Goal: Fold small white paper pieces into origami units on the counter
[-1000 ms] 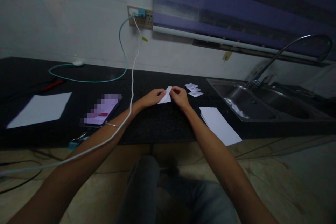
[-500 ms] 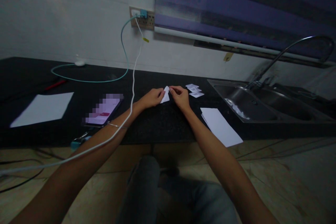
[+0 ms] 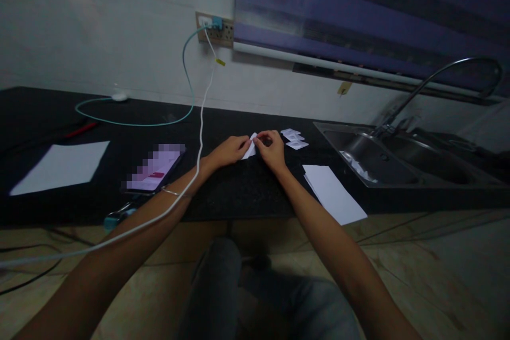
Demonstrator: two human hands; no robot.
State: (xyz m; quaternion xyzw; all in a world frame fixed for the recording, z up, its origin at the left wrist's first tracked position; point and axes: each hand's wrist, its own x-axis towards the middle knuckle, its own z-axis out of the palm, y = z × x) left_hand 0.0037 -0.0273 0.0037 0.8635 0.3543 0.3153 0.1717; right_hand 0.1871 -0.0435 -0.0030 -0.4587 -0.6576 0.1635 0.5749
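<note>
A small folded piece of white paper is held between my two hands just over the black countertop. My left hand grips its left side with thumb and fingers. On the paper's upper right edge, my right hand pinches with thumb and forefinger. Several small folded paper pieces lie overlapping just right of my right hand. Nearer the counter's front edge, beside my right forearm, rests a stack of white paper sheets.
A white sheet lies at the left, with a lit phone beside my left forearm. A white cable hangs from the wall socket across my left arm. The sink and its faucet are at the right.
My right thumb and forefinger have shifted slightly left and down along the folded paper, which now looks narrower between my hands. The left hand keeps its grip.
</note>
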